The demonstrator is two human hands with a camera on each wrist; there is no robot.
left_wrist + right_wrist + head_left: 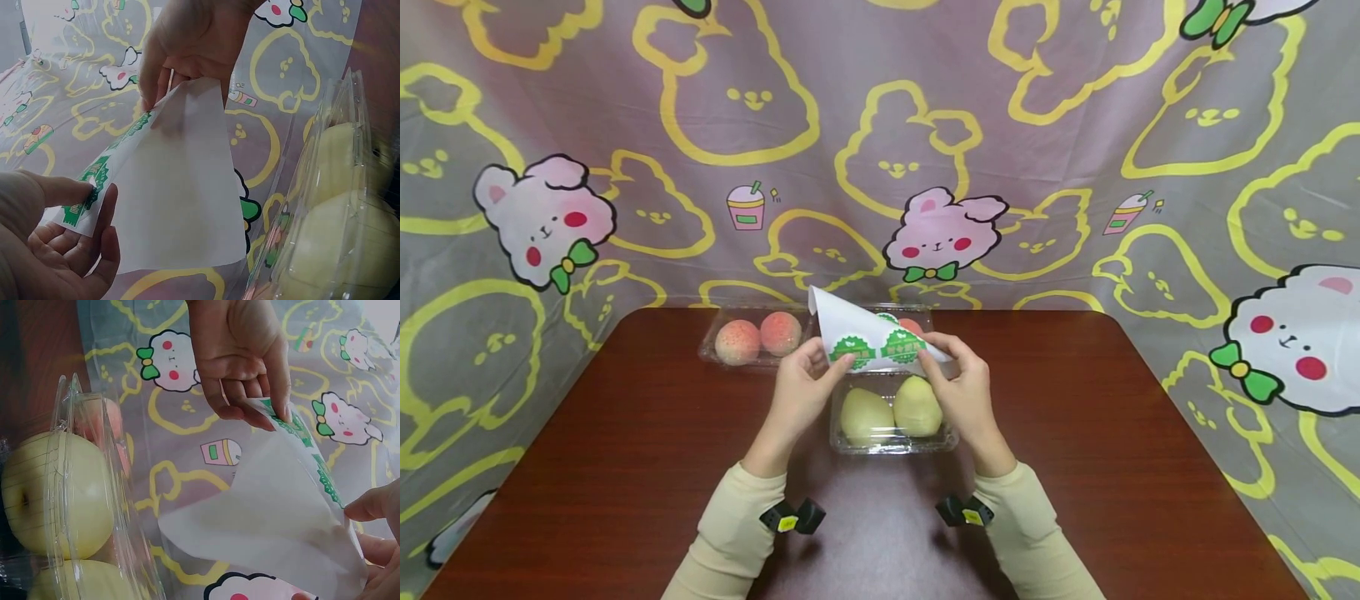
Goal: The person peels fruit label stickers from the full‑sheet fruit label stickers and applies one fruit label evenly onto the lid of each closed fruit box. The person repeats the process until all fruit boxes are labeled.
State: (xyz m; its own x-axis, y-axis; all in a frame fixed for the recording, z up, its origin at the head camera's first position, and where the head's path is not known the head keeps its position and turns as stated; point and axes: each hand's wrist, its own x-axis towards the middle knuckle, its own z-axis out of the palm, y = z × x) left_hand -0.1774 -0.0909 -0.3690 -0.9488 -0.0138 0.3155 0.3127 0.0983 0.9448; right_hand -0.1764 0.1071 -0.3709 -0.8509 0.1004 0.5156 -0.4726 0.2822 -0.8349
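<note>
Both hands hold a white sticker sheet [857, 321] bearing round green labels, its upper part curling back. My left hand [801, 387] pinches its left end between thumb and fingers; my right hand [961, 383] pinches the right end, the thumb by a green label [901, 346]. Just below the sheet, in the head view, a clear plastic box [895, 448] holds two yellow-green pears [867, 414]. In the left wrist view the sheet's blank back [181, 187] faces the camera. The right wrist view shows the left fingers [278, 369] at the label edge.
Behind on the left, another clear box [709, 354] contains pink peaches [781, 333]. A further peach [910, 327] shows partly behind the sheet. All stand on a dark red-brown table [1075, 433], with a patterned cloth [1037, 150] hanging along its back and sides.
</note>
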